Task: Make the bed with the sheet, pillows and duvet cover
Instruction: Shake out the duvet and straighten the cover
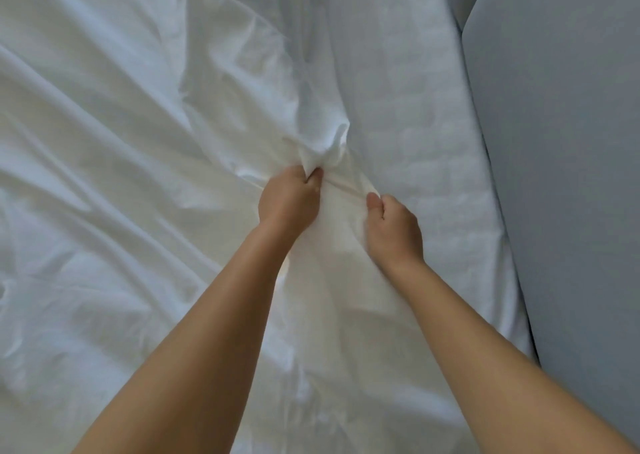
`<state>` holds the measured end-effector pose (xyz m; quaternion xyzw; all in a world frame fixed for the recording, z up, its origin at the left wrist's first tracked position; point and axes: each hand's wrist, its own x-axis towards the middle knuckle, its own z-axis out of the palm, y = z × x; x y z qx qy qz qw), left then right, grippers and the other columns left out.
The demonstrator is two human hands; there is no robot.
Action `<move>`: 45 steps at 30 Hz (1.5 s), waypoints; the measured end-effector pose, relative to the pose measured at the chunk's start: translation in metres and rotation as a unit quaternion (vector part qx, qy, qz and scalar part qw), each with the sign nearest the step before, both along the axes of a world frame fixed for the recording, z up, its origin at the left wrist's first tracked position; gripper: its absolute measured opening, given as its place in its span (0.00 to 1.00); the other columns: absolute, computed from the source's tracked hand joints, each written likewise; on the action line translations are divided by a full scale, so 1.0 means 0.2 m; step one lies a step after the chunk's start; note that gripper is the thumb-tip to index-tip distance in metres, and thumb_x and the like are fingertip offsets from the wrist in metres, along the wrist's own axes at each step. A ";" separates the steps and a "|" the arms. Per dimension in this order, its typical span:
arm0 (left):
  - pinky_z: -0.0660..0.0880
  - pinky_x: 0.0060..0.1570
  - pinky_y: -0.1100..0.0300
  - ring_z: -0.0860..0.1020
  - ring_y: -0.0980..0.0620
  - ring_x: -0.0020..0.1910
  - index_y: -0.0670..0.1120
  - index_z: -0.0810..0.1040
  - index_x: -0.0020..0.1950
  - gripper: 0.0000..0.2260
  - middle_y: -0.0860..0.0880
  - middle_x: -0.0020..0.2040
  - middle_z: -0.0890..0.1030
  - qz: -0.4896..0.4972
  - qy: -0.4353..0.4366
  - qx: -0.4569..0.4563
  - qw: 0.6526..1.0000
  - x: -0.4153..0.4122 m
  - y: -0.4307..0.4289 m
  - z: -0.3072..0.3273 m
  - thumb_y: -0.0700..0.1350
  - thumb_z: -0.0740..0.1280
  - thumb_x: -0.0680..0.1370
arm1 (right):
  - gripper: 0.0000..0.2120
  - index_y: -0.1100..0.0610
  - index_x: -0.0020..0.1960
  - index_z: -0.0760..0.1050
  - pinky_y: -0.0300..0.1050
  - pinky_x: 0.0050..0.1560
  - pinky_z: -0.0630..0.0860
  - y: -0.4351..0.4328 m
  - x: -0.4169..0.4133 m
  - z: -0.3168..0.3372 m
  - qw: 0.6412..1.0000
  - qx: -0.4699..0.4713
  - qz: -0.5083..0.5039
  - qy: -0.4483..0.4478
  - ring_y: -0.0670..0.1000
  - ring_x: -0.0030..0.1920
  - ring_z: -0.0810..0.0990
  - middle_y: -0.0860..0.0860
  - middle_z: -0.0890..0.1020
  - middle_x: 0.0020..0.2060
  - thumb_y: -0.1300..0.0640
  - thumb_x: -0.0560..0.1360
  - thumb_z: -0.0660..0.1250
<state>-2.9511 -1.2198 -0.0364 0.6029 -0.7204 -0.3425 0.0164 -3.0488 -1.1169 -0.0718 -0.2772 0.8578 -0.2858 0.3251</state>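
Note:
A white sheet (114,148) lies rumpled across the bed, with long folds fanning out to the left. My left hand (287,200) pinches a bunched part of it near the middle of the view. My right hand (394,228) grips the same cloth just to the right, thumb on top. The cloth is pulled taut between the two hands. To the right of the sheet's edge lies the bare mattress (426,134), white with a faint quilted pattern. No pillow or duvet cover is in view.
A grey padded headboard or bed frame (568,162) runs along the right side, close against the mattress edge. A narrow dark gap separates the two.

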 end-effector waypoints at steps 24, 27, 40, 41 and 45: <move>0.66 0.33 0.57 0.76 0.43 0.35 0.44 0.67 0.26 0.23 0.50 0.27 0.75 -0.094 0.068 -0.014 0.993 -0.34 0.21 0.29 0.53 0.57 0.79 | 0.20 0.58 0.32 0.66 0.33 0.23 0.61 0.33 -0.38 0.48 0.927 -0.276 -0.237 0.094 0.42 0.24 0.64 0.45 0.69 0.22 0.45 0.74 0.63; 0.66 0.37 0.56 0.77 0.41 0.43 0.43 0.71 0.33 0.18 0.43 0.41 0.80 -0.168 0.003 0.008 0.986 -0.53 0.29 0.09 0.49 0.55 0.80 | 0.12 0.57 0.38 0.66 0.44 0.31 0.62 0.40 -0.41 0.30 0.939 -0.198 -0.225 0.169 0.52 0.31 0.70 0.48 0.71 0.29 0.52 0.74 0.65; 0.67 0.34 0.58 0.76 0.47 0.40 0.48 0.75 0.43 0.20 0.51 0.38 0.79 -0.060 -0.049 -0.010 0.997 -0.49 -0.04 -0.30 0.65 0.59 0.74 | 0.15 0.65 0.59 0.73 0.52 0.53 0.62 0.07 -0.50 -0.16 0.975 -0.017 -0.111 0.190 0.63 0.58 0.70 0.63 0.74 0.56 0.58 0.75 0.66; 0.64 0.30 0.58 0.74 0.47 0.37 0.48 0.72 0.38 0.20 0.51 0.34 0.76 -0.016 -0.031 -0.025 0.999 -0.50 -0.13 -0.27 0.65 0.59 0.74 | 0.16 0.64 0.59 0.73 0.51 0.55 0.63 -0.01 -0.52 -0.13 0.983 -0.039 -0.085 0.156 0.61 0.58 0.70 0.60 0.74 0.56 0.55 0.76 0.65; 0.60 0.29 0.57 0.72 0.46 0.36 0.43 0.71 0.38 0.22 0.49 0.32 0.72 0.065 -0.010 -0.054 0.996 -0.52 -0.47 -0.20 0.62 0.58 0.77 | 0.21 0.61 0.57 0.72 0.49 0.54 0.69 -0.43 -0.62 -0.05 0.997 -0.039 -0.031 0.058 0.57 0.56 0.72 0.55 0.74 0.54 0.44 0.77 0.61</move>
